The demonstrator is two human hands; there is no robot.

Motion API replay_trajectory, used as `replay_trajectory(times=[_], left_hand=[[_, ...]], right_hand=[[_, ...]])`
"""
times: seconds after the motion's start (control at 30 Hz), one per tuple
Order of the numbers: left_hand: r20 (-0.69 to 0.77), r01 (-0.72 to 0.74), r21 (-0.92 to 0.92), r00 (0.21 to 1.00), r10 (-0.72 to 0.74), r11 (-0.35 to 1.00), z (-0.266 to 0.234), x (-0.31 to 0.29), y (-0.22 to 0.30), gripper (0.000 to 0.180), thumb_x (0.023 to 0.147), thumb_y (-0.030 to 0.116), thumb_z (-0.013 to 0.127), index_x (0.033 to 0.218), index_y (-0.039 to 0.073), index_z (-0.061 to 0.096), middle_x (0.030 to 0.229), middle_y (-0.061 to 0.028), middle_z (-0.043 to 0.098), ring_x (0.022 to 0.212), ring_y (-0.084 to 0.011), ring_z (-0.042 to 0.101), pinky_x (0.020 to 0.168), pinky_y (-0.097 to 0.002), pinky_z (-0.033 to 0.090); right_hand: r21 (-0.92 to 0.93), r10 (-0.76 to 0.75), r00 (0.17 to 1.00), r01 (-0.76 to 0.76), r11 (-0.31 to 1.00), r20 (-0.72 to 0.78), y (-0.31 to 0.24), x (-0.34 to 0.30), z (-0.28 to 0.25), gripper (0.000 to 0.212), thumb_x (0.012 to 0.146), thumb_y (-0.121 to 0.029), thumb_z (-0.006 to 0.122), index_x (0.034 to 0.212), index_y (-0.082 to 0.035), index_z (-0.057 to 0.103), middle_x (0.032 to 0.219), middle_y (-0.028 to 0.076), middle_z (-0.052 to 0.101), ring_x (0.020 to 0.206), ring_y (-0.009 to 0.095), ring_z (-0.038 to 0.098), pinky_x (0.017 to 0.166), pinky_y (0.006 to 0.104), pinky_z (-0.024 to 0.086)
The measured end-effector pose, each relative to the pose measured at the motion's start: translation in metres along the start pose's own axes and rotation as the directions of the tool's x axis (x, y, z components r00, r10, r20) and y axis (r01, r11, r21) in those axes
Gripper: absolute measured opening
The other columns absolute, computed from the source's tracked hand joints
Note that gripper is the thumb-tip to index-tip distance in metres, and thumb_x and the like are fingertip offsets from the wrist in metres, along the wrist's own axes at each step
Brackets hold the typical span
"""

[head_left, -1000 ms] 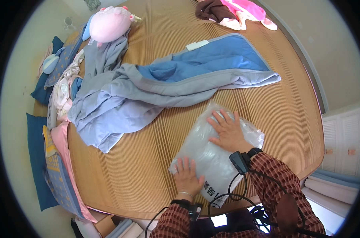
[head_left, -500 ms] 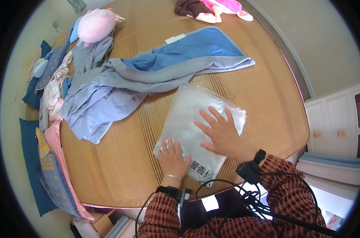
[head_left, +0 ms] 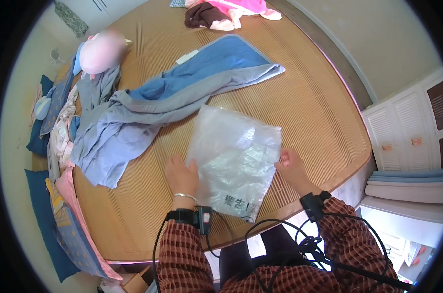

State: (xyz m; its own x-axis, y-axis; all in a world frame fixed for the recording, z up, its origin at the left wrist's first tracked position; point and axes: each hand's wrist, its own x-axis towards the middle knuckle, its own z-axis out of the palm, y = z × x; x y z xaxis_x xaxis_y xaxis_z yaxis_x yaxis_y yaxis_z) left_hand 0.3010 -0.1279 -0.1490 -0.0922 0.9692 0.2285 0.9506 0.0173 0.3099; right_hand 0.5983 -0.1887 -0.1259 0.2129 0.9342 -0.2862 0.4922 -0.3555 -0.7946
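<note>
Bag (head_left: 233,156) of clear plastic lies flat near the centre of the head view, on a slatted mat (head_left: 324,122). At its left edge I have my left hand (head_left: 181,177), thumb apart from the fingers. My right hand (head_left: 292,170) is at its right edge, fingers curled; whether they pinch the plastic, I cannot tell. Beyond, a rumpled blue-and-grey quilt (head_left: 202,73) extends toward a pink plush toy (head_left: 97,56), upper left.

A pink toy (head_left: 98,52) — probably plush — sits against a rumpled quilt (head_left: 175,103).
</note>
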Motion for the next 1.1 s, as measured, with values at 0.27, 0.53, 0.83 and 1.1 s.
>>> replay_trajectory(times=[0.27, 0.53, 0.83, 1.1], left_hand=[[0.625, 0.596, -0.274, 0.707, -0.331, 0.755, 0.041, -0.005, -0.007, 0.035, 0.070, 0.018, 0.059, 0.090, -0.010, 0.053, 0.083, -0.0184, 0.056, 0.078, -0.0269, 0.056, 0.068, -0.0328, 0.044], [0.342, -0.374, 0.057, 0.879, 0.333, 0.926, -0.038, -0.011, 0.047, 0.049, 0.075, 0.016, 0.052, 0.121, 0.006, 0.041, 0.123, -0.0166, 0.042, 0.115, -0.0262, 0.040, 0.093, -0.0419, 0.031], [0.619, -0.785, -0.061, 0.455, 0.640, 0.616, -0.004, -0.016, 0.024, 0.052, 0.072, 0.007, 0.049, 0.123, 0.012, 0.040, 0.133, -0.0050, 0.032, 0.126, -0.0243, 0.024, 0.102, -0.0441, 0.018], [0.540, 0.174, -0.635, 0.797, 0.272, 0.753, -0.002, 0.005, 0.035, 0.049, 0.073, 0.002, 0.052, 0.120, 0.007, 0.041, 0.125, -0.0101, 0.042, 0.116, -0.0238, 0.039, 0.095, -0.0374, 0.032]], right_hand=[[0.564, 0.284, 0.908, -0.415, 0.714, 0.309, 0.041, 0.012, 0.014, 0.032, 0.071, -0.011, 0.062, 0.098, 0.002, 0.052, 0.085, 0.009, 0.059, 0.072, 0.019, 0.058, 0.067, 0.0266, 0.047], [-0.599, -0.560, 0.825, 0.485, 0.638, 0.071, 0.049, 0.013, -0.075, 0.044, 0.070, -0.010, 0.060, 0.112, -0.009, 0.047, 0.110, 0.009, 0.049, 0.101, 0.024, 0.047, 0.083, 0.0364, 0.039], [-0.387, -0.522, 0.557, 0.829, 0.404, 0.647, 0.040, -0.015, -0.039, 0.069, 0.064, -0.020, 0.066, 0.125, -0.026, 0.035, 0.133, -0.001, 0.031, 0.123, 0.017, 0.028, 0.103, 0.0386, 0.019], [-0.343, -0.505, 0.507, 0.857, 0.385, 0.698, 0.069, -0.020, -0.010, 0.053, 0.071, -0.019, 0.056, 0.121, -0.028, 0.040, 0.133, -0.005, 0.032, 0.125, 0.017, 0.026, 0.104, 0.0422, 0.015]])
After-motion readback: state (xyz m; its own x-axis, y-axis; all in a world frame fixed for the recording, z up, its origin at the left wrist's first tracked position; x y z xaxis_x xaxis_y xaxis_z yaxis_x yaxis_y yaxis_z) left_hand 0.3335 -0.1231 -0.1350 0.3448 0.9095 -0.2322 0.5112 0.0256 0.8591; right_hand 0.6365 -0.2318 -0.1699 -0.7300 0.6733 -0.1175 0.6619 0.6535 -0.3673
